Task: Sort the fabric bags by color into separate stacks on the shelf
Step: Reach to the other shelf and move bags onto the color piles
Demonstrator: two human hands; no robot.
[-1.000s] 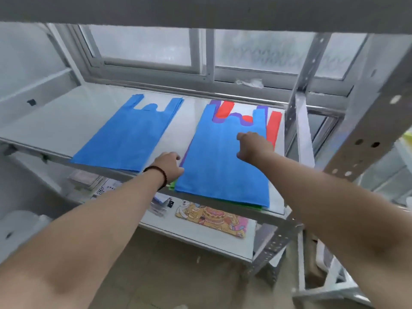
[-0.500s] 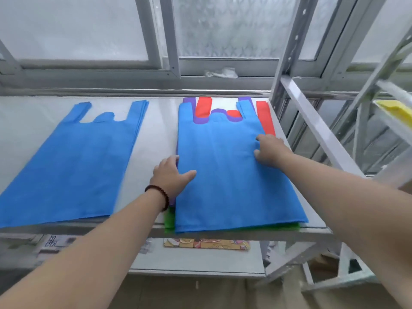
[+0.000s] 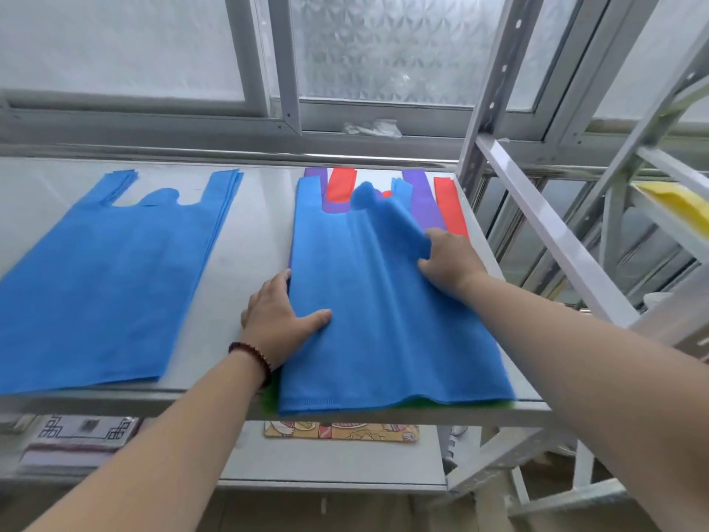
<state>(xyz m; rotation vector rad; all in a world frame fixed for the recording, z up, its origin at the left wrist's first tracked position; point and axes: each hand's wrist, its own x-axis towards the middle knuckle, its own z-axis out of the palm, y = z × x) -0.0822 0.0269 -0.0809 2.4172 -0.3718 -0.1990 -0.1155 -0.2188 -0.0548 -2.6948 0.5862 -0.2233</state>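
A blue fabric bag (image 3: 383,320) tops a mixed pile on the right of the white shelf (image 3: 253,232). Purple (image 3: 420,201), red (image 3: 449,209) and green (image 3: 268,397) bags show from under it. My right hand (image 3: 449,264) pinches the blue bag's right edge and has raised it into a fold. My left hand (image 3: 278,320) holds the bag's left edge, thumb on top and fingers hidden beneath. A separate stack of blue bags (image 3: 103,282) lies flat on the shelf's left.
A window frame (image 3: 284,109) runs behind the shelf. A grey metal rack upright (image 3: 487,94) and diagonal brace (image 3: 556,232) stand at the right, with a yellow item (image 3: 679,209) beyond. On the lower shelf lie a patterned card (image 3: 341,431) and printed papers (image 3: 80,435).
My right hand has pulled the top blue bag's right edge up and to the left, wrinkling it. My left hand's fingers have slid under the left edge. The view has moved closer.
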